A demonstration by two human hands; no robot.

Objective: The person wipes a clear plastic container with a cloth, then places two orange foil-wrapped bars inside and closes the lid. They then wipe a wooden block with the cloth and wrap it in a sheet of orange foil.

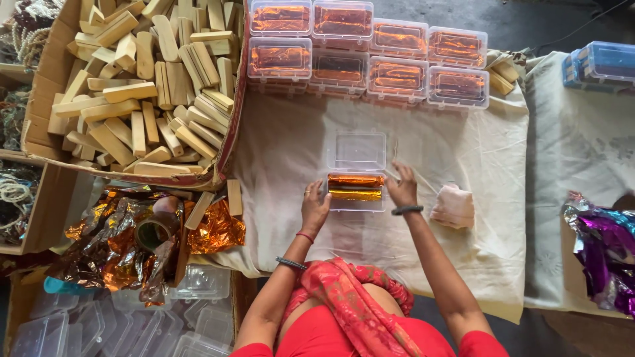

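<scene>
Cream cloth (pixel 463 145) covers table. On it, centre: open clear box (pixel 356 173), two foil-wrapped bars (pixel 355 187) inside. Far edge: eight closed clear boxes (pixel 368 54), orange foil inside, two rows. Right of centre: folded pale rag (pixel 453 206). Left: cardboard carton (pixel 233 132) heaped with wooden blocks (pixel 142 79), overlapping cloth edge. Far right: second cloth (pixel 575 152), purple foil (pixel 605 248), blue-lidded box (pixel 605 63).

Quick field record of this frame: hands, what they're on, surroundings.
left hand: resting at the left edge of the open clear box
right hand: at the box's right edge
box contents: two foil-wrapped bars, orange and gold
lid: open, lying flat behind
back row: closed filled boxes
left: cardboard carton of wooden blocks; loose orange foil; tape roll
right: folded cloth
surface: cream table cover
</scene>
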